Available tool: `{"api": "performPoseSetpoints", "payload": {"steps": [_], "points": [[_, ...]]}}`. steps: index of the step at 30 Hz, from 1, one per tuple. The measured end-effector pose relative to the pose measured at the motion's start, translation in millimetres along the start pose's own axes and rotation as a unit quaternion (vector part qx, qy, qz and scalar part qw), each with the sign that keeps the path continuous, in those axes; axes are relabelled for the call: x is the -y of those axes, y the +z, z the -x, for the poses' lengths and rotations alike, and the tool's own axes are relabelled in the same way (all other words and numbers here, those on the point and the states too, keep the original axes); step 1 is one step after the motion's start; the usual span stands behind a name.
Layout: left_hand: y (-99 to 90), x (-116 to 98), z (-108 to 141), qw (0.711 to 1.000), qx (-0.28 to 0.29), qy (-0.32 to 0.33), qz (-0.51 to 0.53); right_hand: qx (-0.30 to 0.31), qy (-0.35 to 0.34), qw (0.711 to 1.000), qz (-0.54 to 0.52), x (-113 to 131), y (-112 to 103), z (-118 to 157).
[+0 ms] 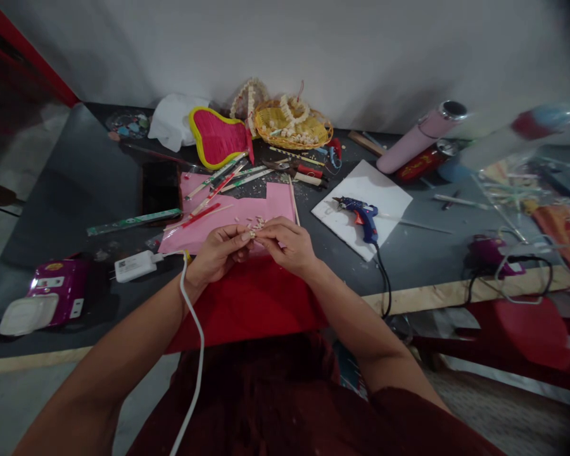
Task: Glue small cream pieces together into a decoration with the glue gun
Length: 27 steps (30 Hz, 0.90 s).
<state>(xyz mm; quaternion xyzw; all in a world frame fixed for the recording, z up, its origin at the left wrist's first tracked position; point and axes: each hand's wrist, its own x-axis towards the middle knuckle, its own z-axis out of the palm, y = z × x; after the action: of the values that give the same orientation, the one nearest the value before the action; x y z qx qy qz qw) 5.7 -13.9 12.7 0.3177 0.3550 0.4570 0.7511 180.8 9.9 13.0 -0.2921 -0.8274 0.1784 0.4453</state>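
My left hand point(221, 250) and my right hand point(289, 246) meet above the near edge of a pink sheet point(247, 212). Pinched between the fingertips of both is a small pale piece point(253, 234), too small to tell its exact kind. Several similar pale bits point(256, 221) lie loose on the sheet just beyond my fingers. A red cloth point(261, 297) spreads beneath my hands, over the table's front edge. Left of the sheet's middle lie chopsticks in printed paper sleeves point(200, 215).
A blue glue gun point(363, 215) lies on a white board point(394, 190) at right. Behind are a yellow basket point(266, 130), pliers point(294, 171), a pink flask point(420, 138) and a red can point(425, 159). A white charger point(135, 266) lies left; its cable point(199, 342) crosses my left forearm.
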Motion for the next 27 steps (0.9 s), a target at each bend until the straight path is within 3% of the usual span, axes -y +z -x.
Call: {"api": "performPoseSetpoints", "payload": {"steps": [10,27], "points": [[-1.8,-3.1,0.7,1.000,0.011,-0.015,0.006,-0.018,0.037,0.996,-0.082,5.7,-3.6,-3.7],[-7.0,-0.9,0.4,0.998,0.044,-0.050,0.006,0.007,0.010,0.995,-0.096,3.5,-2.0,-2.2]]}}
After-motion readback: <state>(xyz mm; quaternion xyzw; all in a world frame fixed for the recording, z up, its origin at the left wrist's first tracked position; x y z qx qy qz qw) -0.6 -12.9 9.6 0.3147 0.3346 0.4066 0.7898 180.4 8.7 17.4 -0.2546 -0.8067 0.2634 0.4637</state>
